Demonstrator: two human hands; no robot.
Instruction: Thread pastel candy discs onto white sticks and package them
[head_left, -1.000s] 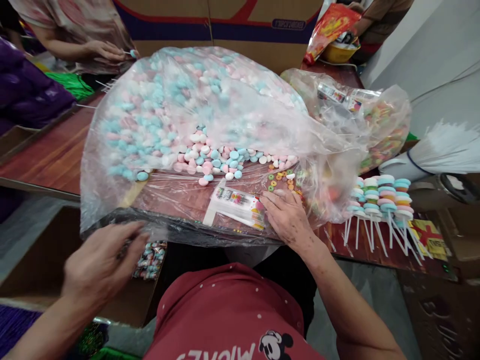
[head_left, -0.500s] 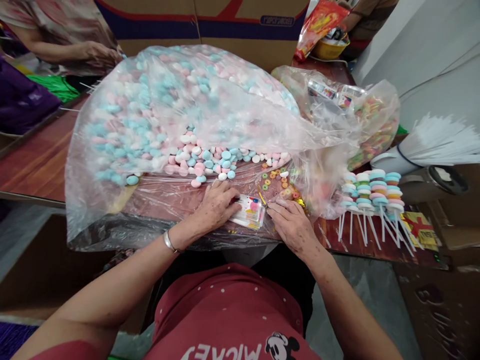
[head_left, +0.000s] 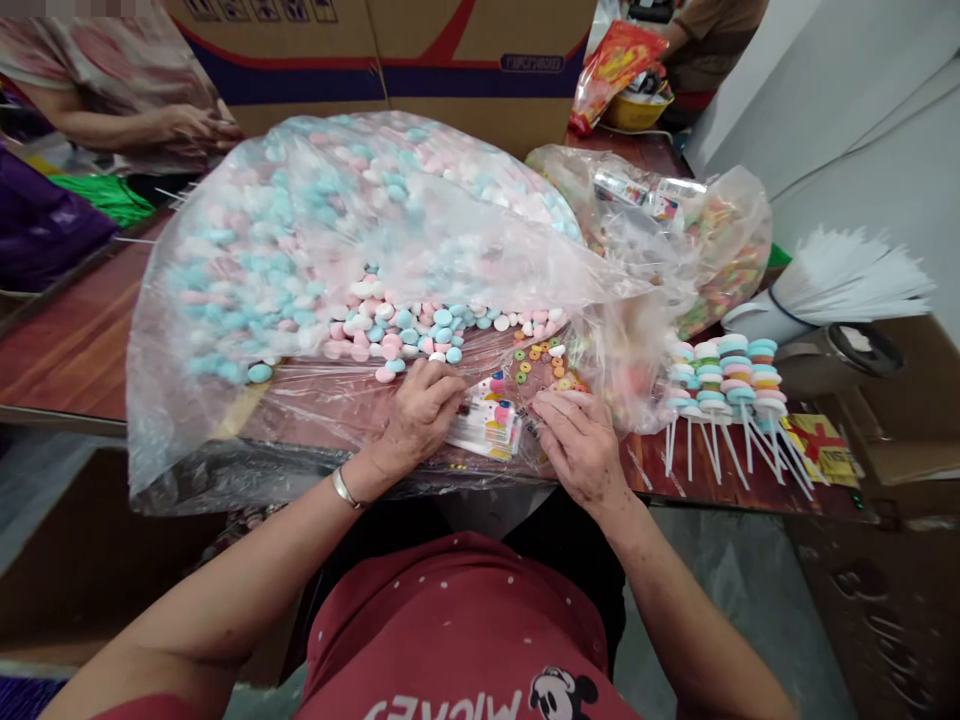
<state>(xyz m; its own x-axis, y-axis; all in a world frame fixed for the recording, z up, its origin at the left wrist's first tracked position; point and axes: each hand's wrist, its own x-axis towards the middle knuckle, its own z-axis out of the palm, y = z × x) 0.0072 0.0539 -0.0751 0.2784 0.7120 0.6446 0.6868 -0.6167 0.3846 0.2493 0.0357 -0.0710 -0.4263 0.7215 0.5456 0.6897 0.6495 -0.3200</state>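
My left hand (head_left: 415,418) rests curled on the left part of a stack of small printed clear wrappers (head_left: 487,428) lying on plastic at the table's near edge. My right hand (head_left: 579,444) is just right of that stack, fingers bent and together, tips touching the wrappers' right side. Loose pink, blue and white round candies (head_left: 409,330) lie just beyond my left hand at the mouth of a big clear bag (head_left: 300,240). Small coloured ring candies (head_left: 544,362) sit just beyond my right hand.
Finished candy skewers on white sticks (head_left: 720,400) lie to the right, beside a bundle of white sticks (head_left: 832,285). A second bag of ring candies (head_left: 697,240) sits behind. Another person's hand (head_left: 187,122) works at the far left; a cardboard box (head_left: 420,60) stands behind the bags.
My left hand came up from below the table at the left and settled on the wrapper stack. My right hand stayed at the stack's right side.
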